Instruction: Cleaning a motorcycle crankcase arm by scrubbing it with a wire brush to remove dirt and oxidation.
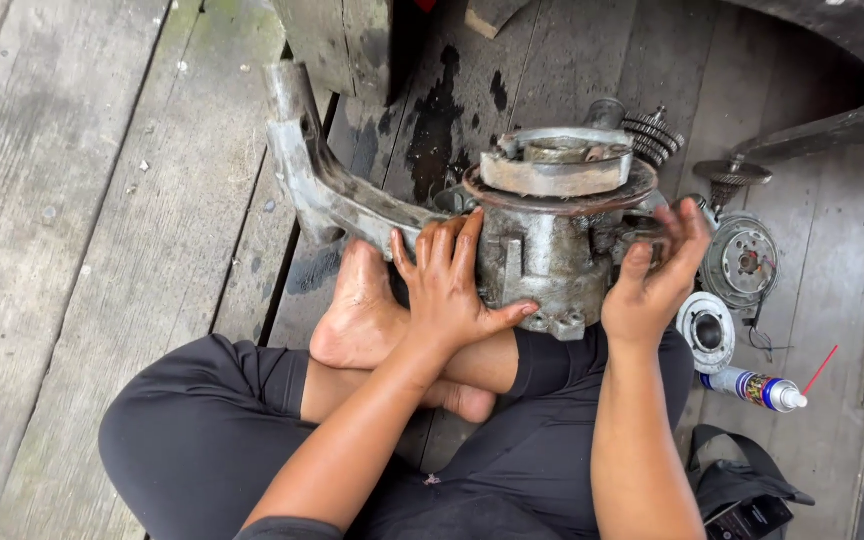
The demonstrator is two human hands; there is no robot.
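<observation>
Engine casing (552,240) on the plank floor (82,230), just ahead of crossed legs (252,420) and a bare foot (357,315). Left hand (447,285) flat against its left face, right hand (652,275) on its right side. Long arm (317,170) running off to the left. Gears (652,135) behind, round plate (742,262) and spray can (757,388) to the right.

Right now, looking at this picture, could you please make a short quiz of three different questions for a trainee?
1. True or false: both hands rest on the grey metal engine casing.
2. What lies nearest the right hand? A) spray can B) round silver cover C) black bag
3. Fill in: the person sits on a floor of wooden ____.

Key
1. True: the left hand is on its left side, the right hand on its right side.
2. B
3. planks
</observation>
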